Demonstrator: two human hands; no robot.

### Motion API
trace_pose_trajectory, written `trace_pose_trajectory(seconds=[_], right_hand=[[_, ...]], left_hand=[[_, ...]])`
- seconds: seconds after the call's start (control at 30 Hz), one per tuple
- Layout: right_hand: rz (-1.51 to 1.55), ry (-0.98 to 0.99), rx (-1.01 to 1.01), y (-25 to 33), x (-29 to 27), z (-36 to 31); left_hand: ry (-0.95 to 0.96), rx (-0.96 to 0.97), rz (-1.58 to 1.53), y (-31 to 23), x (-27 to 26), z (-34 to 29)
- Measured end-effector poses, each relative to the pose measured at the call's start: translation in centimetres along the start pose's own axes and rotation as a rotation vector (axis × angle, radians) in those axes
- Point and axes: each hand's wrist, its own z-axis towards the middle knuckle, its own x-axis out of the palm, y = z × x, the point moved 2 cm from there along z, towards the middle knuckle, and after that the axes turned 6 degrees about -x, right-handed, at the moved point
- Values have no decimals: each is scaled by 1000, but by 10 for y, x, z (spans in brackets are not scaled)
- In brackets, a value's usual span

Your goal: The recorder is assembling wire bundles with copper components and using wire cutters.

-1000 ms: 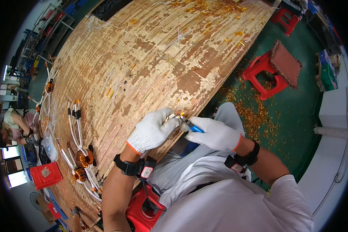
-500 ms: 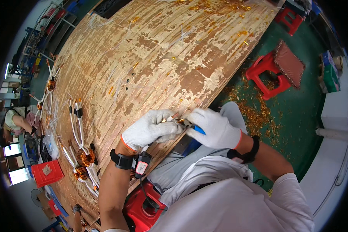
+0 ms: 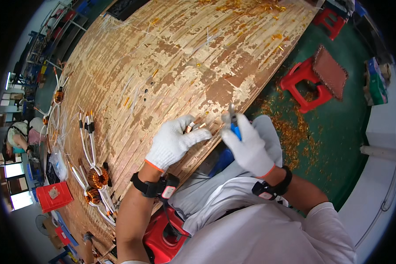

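Note:
White gloves cover both of my hands. At the table's near edge, my left hand point(image 3: 174, 143) is closed around short white-sleeved wire leads point(image 3: 190, 128) with copper-coloured ends, which poke out between thumb and fingers. The rest of the wire is hidden by the glove. My right hand point(image 3: 248, 147) grips blue-handled pliers point(image 3: 236, 131), jaws pointing up and away from me, a little to the right of the wire leads and apart from them. Whether the jaws are spread is too small to tell.
Copper-wound coils point(image 3: 97, 177) with white leads lie along the table's left side, near a red bin point(image 3: 54, 196). Amber scraps litter the worn wooden tabletop point(image 3: 176, 88) and green floor. A red stool point(image 3: 307, 86) stands right; another person point(image 3: 20, 136) is far left.
My right hand has drawn back from the wire leads and turned the pliers upright. My left hand keeps its hold on the wire leads, its thumb now stretched out to the right.

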Motion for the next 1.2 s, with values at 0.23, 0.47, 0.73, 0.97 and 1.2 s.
trace_pose_trajectory(seconds=[0.23, 0.47, 0.73, 0.97, 1.2], right_hand=[[-94, 85, -177, -15, -14, -2], [-47, 125, -209, -20, -24, -3], [-111, 158, -221, -22, -30, 0], [-20, 189, -306, -27, -15, -7], [-103, 291, -284, -7, -23, -3]], left_hand=[[409, 20, -355, 0, -12, 12], [-137, 148, -287, -3, -73, -9], [-12, -201, 602, 53, -28, -89], [-120, -336, 565, 46, -65, -104], [-872, 139, -388, -52, -177, -194]])
